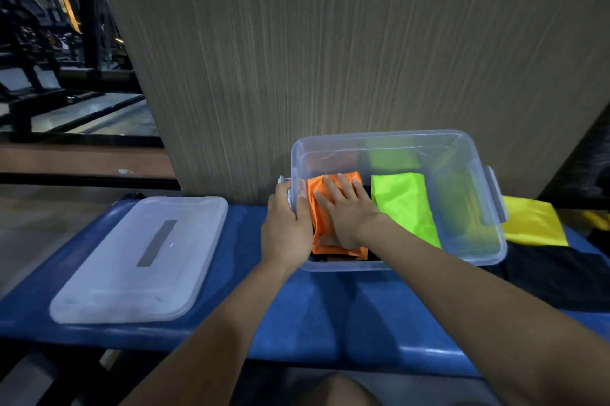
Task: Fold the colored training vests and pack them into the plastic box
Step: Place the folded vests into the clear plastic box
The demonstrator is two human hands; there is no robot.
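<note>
A clear plastic box point(468, 240) stands on a blue bench. Inside it lie a folded orange vest point(321, 227) on the left and a folded lime-green vest point(404, 204) beside it. My right hand point(346, 211) presses flat on the orange vest with straight fingers. My left hand point(285, 224) grips the box's left wall at its handle. A yellow vest point(531, 224) and dark fabric point(561, 277) lie on the bench to the right of the box.
The box's clear lid point(138, 260) lies flat on the blue bench point(330, 313) to the left. A wood-grain wall point(330, 59) rises directly behind the box. Dark gym equipment stands at the far left.
</note>
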